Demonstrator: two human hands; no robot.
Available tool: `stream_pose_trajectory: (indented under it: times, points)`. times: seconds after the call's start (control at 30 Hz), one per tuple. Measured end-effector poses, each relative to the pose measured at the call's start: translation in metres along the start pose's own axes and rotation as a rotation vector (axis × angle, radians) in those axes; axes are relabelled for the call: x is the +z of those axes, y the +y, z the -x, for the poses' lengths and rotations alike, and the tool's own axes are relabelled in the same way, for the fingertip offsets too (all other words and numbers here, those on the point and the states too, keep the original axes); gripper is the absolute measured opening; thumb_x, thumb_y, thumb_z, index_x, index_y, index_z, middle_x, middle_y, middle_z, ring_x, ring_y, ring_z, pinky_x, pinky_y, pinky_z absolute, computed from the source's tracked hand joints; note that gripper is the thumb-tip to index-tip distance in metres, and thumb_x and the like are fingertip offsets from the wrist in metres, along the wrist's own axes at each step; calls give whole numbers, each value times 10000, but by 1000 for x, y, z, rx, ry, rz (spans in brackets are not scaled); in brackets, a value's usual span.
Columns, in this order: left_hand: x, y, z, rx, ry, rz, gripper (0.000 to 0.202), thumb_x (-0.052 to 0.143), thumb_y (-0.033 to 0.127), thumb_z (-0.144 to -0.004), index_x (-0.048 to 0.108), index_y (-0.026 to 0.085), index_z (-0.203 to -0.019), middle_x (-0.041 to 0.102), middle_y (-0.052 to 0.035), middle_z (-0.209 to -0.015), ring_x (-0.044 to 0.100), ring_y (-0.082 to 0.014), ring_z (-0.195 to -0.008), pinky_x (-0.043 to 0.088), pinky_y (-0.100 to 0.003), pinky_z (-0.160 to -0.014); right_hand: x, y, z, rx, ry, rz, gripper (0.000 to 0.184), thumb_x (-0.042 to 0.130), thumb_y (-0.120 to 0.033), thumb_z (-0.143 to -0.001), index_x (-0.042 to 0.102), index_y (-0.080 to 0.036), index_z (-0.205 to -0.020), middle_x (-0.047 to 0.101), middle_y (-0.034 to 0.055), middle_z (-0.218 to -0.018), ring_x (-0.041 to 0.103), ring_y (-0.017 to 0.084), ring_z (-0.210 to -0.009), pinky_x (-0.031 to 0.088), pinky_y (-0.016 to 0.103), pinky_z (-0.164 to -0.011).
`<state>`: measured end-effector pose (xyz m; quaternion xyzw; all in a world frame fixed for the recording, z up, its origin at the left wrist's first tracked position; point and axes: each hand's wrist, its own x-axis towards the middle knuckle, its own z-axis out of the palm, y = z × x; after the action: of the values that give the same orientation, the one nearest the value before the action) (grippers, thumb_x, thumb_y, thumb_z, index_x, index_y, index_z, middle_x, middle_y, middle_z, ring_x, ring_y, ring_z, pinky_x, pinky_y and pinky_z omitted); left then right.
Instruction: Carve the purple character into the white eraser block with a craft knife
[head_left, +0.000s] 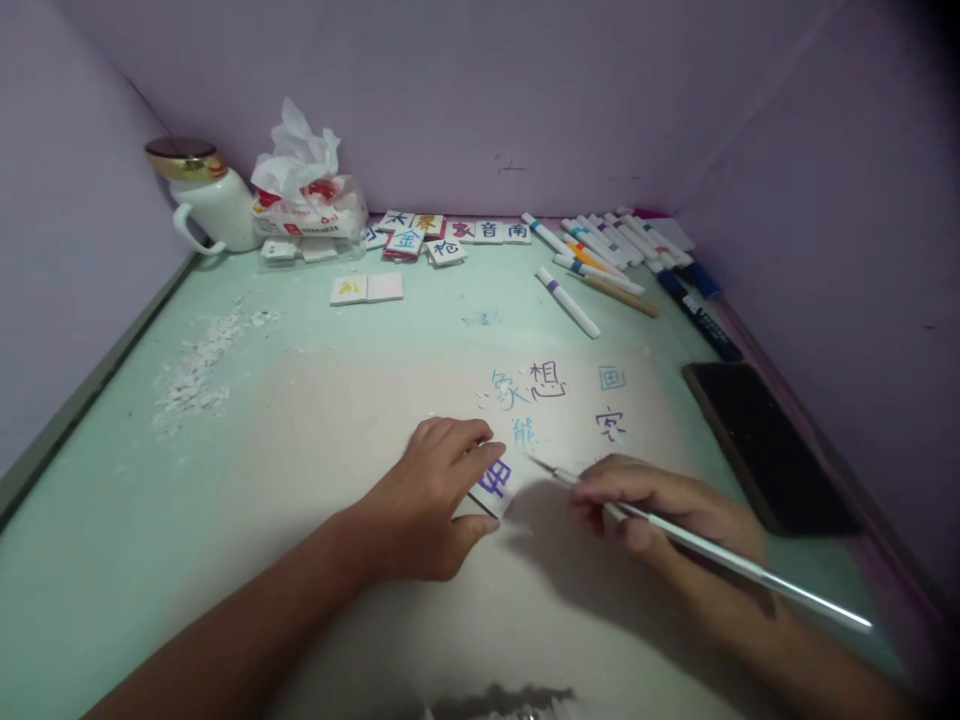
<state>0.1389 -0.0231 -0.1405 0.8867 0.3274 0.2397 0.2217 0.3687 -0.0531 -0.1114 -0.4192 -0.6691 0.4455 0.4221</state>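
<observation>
My left hand [431, 500] grips a small white tile [495, 480] between thumb and fingers, flat on the table. A purple written character shows on the tile, and the fingers cover its left part. Just to the right, my right hand [645, 510] holds a thin silver craft knife [720, 548] like a pen. Its pointed tip is a little to the right of the tile, apart from it. Beyond the hands, blue and purple characters [546, 380] are written on the tabletop.
White scraps [199, 370] lie scattered at the left. Along the back stand a white mug [217, 205], a tissue pack [311, 210] and several character tiles [446, 250]. Marker pens [568, 302] lie at the back right, and a dark phone [765, 445] rests by the right edge.
</observation>
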Motion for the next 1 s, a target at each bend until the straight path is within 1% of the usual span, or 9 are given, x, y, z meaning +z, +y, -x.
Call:
stream_pose_trajectory:
  times: [0.17, 0.23, 0.3, 0.4, 0.47, 0.57, 0.7, 0.83, 1.0]
  points:
    - [0, 0, -1, -5, 3, 2, 502, 616, 198, -740, 452, 129, -1209, 524, -172, -1148, 488, -296, -1036, 416, -512, -891, 13, 6, -5, -197, 17, 115, 104, 569, -261, -856, 642, -217, -797, 607, -11, -569, 556, 111, -484, 421, 214, -459]
    - [-1, 1, -1, -7, -5, 1, 495, 624, 195, -730, 466, 118, -1193, 526, -172, -1142, 493, -293, -1023, 420, -503, -888, 14, 13, -1, -139, 15, 127, 142, 539, -253, -864, 612, -210, -749, 573, -17, -544, 530, 109, -466, 401, 214, -444]
    - [-2, 1, -1, -17, -17, -3, 491, 628, 196, -722, 479, 112, -1182, 525, -172, -1145, 493, -294, -1023, 418, -499, -891, 14, 18, 5, 0, 7, 124, 150, 511, -242, -882, 591, -211, -759, 577, -15, -568, 541, 111, -487, 409, 208, -450]
    - [-3, 2, -2, -36, -33, -7, 470, 616, 206, -729, 490, 117, -1172, 528, -165, -1145, 494, -292, -1022, 411, -499, -896, 15, 21, 11, 121, 68, 81, 99, 524, -226, -882, 578, -233, -965, 608, -23, -626, 573, 113, -521, 437, 192, -459]
    - [-2, 3, -2, -48, -41, -12, 455, 608, 241, -747, 493, 123, -1171, 534, -162, -1141, 497, -294, -1019, 409, -503, -893, 16, 20, 10, 98, 93, 82, 146, 533, -208, -870, 585, -243, -1001, 621, -23, -646, 584, 113, -533, 449, 188, -467]
    - [0, 4, -2, -62, -47, -34, 491, 632, 323, -757, 489, 122, -1181, 536, -168, -1149, 495, -305, -1033, 400, -512, -899, 19, 15, 4, 21, 60, 169, 111, 536, -181, -846, 633, -230, -870, 633, -3, -658, 595, 124, -558, 471, 212, -501]
    - [3, 4, -2, -69, -17, -71, 496, 641, 342, -762, 487, 129, -1183, 539, -164, -1157, 492, -308, -1052, 391, -509, -901, 22, 12, -2, -72, 52, 244, 69, 590, -176, -808, 624, -227, -839, 661, 17, -706, 614, 147, -583, 475, 244, -502]
    - [3, 3, -2, -63, -21, -90, 486, 652, 323, -757, 501, 114, -1169, 546, -163, -1147, 497, -304, -1038, 388, -495, -896, 24, 16, 0, -47, 38, 263, 61, 581, -190, -824, 584, -208, -766, 584, -16, -598, 518, 110, -477, 402, 230, -432]
    - [3, 3, -3, -49, -15, -90, 479, 649, 311, -756, 509, 102, -1163, 553, -169, -1133, 496, -305, -1029, 385, -487, -887, 31, 19, 3, -32, 131, 279, 115, 562, -167, -837, 549, -204, -729, 505, -45, -547, 426, 86, -439, 335, 222, -413]
